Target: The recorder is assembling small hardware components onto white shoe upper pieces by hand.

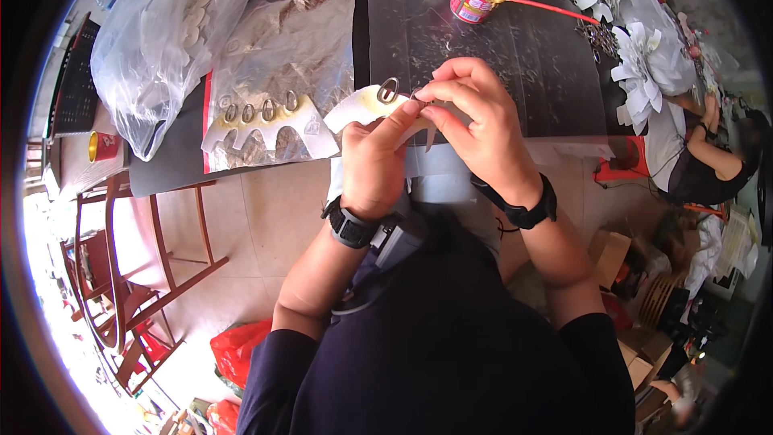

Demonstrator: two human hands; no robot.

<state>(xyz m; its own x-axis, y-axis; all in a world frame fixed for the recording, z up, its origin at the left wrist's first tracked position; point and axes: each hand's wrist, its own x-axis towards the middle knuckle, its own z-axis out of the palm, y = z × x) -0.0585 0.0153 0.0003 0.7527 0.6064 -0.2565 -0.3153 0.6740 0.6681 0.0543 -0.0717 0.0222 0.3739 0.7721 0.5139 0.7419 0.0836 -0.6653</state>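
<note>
My left hand [374, 157] grips a white scalloped paper strip [346, 113] with a yellowish patch along its upper edge. One dark oval metal ring [388, 90] stands up from that strip. At the strip's right part, my right hand [483, 117] has its thumb and index finger pinched together on a small dark metal ring [420, 97], partly hidden by the fingers. Both hands meet there, just above the table's near edge. Left of them, a second scalloped strip [302, 133] lies flat, bearing several oval rings [268, 109] in a row.
A clear plastic sheet [282, 48] covers part of the black tabletop [173, 157]. A bulging plastic bag [149, 56] sits at left. Behind my hands stands a red cup [469, 8] with card and a red stick [555, 10] on top. White cut pieces [640, 72] pile at right, near another person [717, 157].
</note>
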